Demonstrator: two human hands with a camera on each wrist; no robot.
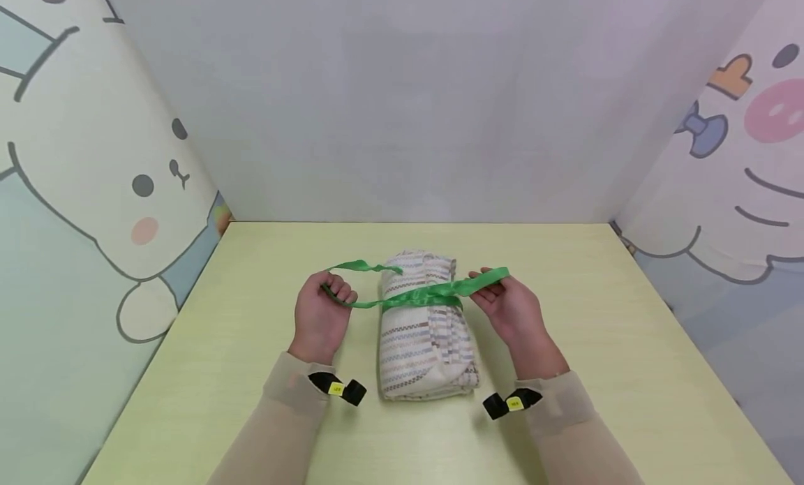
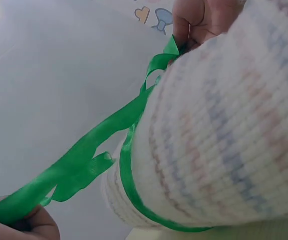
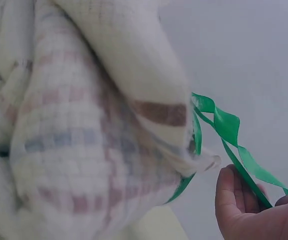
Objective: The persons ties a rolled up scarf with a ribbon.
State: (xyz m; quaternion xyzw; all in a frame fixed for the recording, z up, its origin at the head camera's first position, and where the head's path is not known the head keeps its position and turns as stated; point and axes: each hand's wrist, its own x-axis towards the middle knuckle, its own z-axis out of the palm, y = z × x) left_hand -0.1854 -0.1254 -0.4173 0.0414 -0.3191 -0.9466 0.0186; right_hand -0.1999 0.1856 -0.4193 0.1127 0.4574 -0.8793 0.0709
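Note:
A folded, striped knitted cloth bundle lies on the table, with a green ribbon wrapped round its upper part and crossed on top. On the bundle's left, my left hand grips one ribbon end in curled fingers; a loose tail trails from it back over the cloth. On the right, my right hand pinches the other end between thumb and fingers. In the left wrist view the ribbon stretches from the left hand up to the bundle. The right wrist view shows the right hand beside the bundle.
The pale yellow table extends around the bundle. A plain grey wall stands behind it, and cartoon-printed panels rise at the left and right. Small black cameras sit on both wrists.

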